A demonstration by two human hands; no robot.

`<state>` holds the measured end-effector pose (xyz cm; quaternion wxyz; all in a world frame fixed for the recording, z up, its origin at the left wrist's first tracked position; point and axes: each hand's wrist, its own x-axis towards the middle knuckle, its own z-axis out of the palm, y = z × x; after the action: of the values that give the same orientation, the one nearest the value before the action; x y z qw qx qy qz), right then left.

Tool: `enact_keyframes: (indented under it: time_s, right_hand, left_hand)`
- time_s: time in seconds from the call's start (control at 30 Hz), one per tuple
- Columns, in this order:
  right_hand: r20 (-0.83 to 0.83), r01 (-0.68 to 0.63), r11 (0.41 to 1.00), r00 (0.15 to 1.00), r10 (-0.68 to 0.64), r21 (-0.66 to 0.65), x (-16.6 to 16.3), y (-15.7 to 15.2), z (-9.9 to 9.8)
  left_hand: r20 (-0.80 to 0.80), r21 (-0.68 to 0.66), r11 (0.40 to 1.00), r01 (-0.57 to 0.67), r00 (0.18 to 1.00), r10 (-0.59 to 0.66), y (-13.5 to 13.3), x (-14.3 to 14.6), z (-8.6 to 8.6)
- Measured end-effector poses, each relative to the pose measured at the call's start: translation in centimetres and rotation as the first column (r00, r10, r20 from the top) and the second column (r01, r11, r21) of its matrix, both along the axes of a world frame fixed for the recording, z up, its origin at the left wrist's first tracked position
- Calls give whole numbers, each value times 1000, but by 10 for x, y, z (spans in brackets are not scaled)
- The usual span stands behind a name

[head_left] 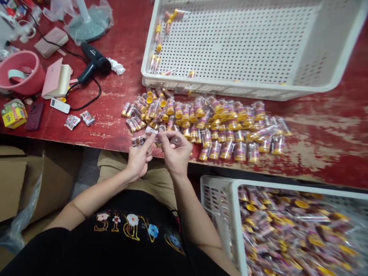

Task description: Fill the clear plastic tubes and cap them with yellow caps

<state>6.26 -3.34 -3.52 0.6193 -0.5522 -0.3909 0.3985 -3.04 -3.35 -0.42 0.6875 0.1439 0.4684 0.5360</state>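
Note:
My left hand (140,157) and my right hand (174,151) meet at the near edge of the red table (120,34). Between their fingertips they pinch a small clear plastic wrapper (151,131). My right hand also curls around a small brownish tube (175,141). A wrapped tube (138,142) lies on the table just beside my left hand. Just beyond my hands lies a spread of several small yellow-capped tubes (212,119) in clear wrap.
A large white perforated basket (324,76) holding a few tubes stands at the back right. Another white basket (221,195) full of wrapped tubes sits below the table at right. A dark heat gun (93,63), pink bowl (21,73), notepads and small boxes lie left.

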Motion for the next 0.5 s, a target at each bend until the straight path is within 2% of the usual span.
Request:
enact_keyframes:
  time_s: [0.07,0.17,0.23,0.3,0.4,0.5]
  right_hand:
    - [-75,-84,996,994,81,-38,0,0,-2]
    - [-285,-220,973,939,190,-77,5,0,-5]
    - [-336,-288,955,908,249,-71,12,-3,-4]
    - [-271,-323,944,916,295,-67,20,-8,-1]
    - [-68,-336,941,941,333,-45,28,-20,7]
    - [79,-292,956,954,291,1,26,-29,12]
  left_hand:
    - [-3,3,999,-40,999,40,1,1,1]
    - [2,-19,996,-84,996,84,8,-1,1]
    - [10,-39,996,-81,997,82,13,-5,2]
    - [23,-57,996,-63,998,65,15,-9,2]
    - [39,-82,996,-44,998,47,15,-12,2]
    - [55,-77,996,-32,998,37,13,-12,2]
